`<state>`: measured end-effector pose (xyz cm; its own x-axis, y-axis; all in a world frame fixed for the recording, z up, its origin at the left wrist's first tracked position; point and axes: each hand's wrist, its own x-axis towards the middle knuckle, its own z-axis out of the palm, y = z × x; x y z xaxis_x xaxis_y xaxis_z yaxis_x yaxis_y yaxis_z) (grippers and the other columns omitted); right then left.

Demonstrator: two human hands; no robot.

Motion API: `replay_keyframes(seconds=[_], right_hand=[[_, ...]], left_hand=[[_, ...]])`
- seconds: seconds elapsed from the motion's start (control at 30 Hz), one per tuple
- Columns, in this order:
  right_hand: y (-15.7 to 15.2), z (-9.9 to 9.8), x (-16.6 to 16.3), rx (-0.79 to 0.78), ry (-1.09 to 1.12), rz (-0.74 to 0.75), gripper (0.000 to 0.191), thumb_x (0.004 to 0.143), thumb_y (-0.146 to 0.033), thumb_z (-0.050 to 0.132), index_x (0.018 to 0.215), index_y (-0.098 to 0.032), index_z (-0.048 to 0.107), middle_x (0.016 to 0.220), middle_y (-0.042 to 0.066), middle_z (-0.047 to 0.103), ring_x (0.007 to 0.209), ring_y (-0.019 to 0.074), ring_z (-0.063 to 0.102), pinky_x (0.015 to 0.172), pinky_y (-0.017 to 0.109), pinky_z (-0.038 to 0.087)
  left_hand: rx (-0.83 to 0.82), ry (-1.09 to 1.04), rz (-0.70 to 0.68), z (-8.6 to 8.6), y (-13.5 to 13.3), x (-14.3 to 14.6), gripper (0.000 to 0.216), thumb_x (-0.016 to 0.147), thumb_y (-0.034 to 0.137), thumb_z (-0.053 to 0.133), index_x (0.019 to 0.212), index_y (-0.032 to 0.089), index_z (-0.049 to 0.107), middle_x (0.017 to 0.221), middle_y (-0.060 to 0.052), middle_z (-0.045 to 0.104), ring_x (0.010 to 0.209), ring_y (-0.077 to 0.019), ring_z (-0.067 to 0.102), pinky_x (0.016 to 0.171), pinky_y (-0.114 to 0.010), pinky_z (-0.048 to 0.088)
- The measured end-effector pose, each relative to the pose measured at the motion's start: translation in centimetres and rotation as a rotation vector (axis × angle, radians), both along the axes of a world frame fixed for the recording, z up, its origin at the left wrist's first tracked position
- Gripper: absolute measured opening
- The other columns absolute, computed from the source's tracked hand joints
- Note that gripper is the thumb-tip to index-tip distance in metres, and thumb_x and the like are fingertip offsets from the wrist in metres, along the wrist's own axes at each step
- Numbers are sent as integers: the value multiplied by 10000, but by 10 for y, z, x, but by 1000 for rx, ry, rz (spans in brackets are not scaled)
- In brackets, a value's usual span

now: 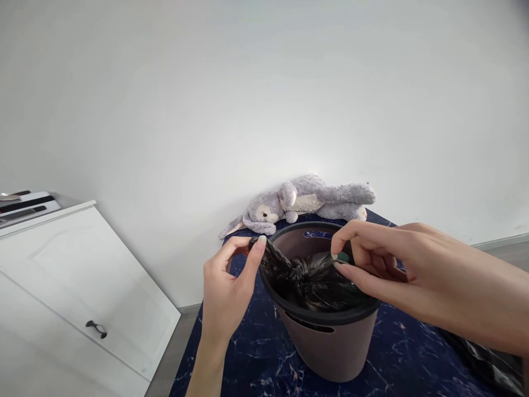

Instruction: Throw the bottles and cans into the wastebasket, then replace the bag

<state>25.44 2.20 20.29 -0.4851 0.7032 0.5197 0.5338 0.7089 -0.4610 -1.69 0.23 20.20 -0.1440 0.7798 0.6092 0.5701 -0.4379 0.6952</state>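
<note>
A black plastic garbage bag (303, 278) with a knot in its middle lies inside a brownish-grey trash can (330, 344) with a black rim. At the can's left edge, my left hand (231, 281) pinches one end of the bag between thumb and forefinger. Over the right side of the rim, my right hand (380, 259) pinches the other end the same way. Both ends are drawn apart from the knot. Something green shows partly beside the bag near my right fingertips. The bottom of the can is hidden.
The can stands on a dark blue marbled table (256, 353). Behind it a grey plush bunny (306, 201) lies against the white wall. A white cabinet (99, 286) stands at left. More black plastic (487, 358) lies at the lower right.
</note>
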Motion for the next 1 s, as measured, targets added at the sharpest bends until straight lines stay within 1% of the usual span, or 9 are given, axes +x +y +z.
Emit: replay_keyframes(seconds=[0.1, 0.2, 0.3, 0.43, 0.6, 0.73, 0.83, 0.93, 1.0], right_hand=[[-2, 1, -7, 14, 54, -24, 293, 1056, -609, 611, 1063, -318, 646, 655, -63, 604, 525, 123, 533, 467, 253, 409], [-1, -1, -10, 50, 9, -25, 348, 1013, -666, 653, 1064, -322, 679, 785, -29, 668, 626, 148, 604, 537, 273, 468], [4, -6, -9, 73, -75, -53, 258, 985, -581, 725, 984, -324, 711, 890, -8, 703, 700, 175, 647, 587, 306, 480], [10, -9, -4, 57, -95, -111, 248, 1017, -448, 673, 822, -300, 709, 931, 8, 738, 746, 199, 682, 662, 348, 502], [11, -8, 4, 61, -85, -160, 281, 1033, -495, 606, 843, -322, 718, 857, -1, 745, 687, 204, 656, 603, 361, 458], [12, -11, 13, 107, -118, -193, 324, 1054, -538, 545, 897, -341, 747, 881, 11, 769, 718, 231, 684, 604, 374, 444], [12, -13, 18, 128, -132, -233, 373, 1071, -574, 496, 928, -346, 754, 904, 20, 780, 710, 241, 699, 595, 378, 436], [8, -14, 17, 138, -123, -262, 387, 1075, -603, 495, 933, -352, 754, 913, 16, 784, 696, 237, 705, 591, 376, 452], [5, -14, 12, 156, -111, -262, 328, 1063, -599, 543, 998, -364, 762, 976, 17, 798, 766, 253, 737, 615, 382, 493]], left_hand=[[5, -9, -22, -1, 1, 1, 263, 1010, 469, 730, 866, 249, 733, 827, 29, 694, 838, -154, 644, 776, -231, 485], [0, -9, -34, -1, 2, 3, 266, 1016, 467, 720, 868, 246, 731, 839, 25, 702, 843, -156, 655, 780, -232, 493], [-4, -4, -28, 0, 1, 5, 276, 1018, 470, 716, 859, 245, 727, 821, 24, 694, 826, -156, 654, 760, -234, 488], [-12, 20, -25, -1, 0, 5, 289, 1022, 473, 706, 841, 248, 704, 791, 28, 664, 785, -154, 632, 716, -243, 467], [7, 106, 27, -6, 8, -3, 317, 1040, 479, 670, 831, 242, 639, 811, 13, 633, 816, -172, 608, 740, -268, 453], [-12, 192, 64, -10, 16, -9, 352, 1044, 493, 649, 806, 239, 597, 804, 7, 609, 799, -176, 588, 679, -276, 416], [4, 223, 90, -13, 20, -9, 337, 1045, 471, 646, 806, 237, 597, 810, 6, 625, 801, -177, 600, 685, -278, 413], [14, 199, 111, -12, 17, -6, 328, 1040, 463, 653, 810, 234, 610, 814, 1, 645, 809, -180, 613, 703, -276, 425], [3, 132, 83, -9, 12, -3, 318, 1035, 471, 666, 825, 236, 623, 812, 3, 647, 815, -180, 621, 720, -269, 444]])
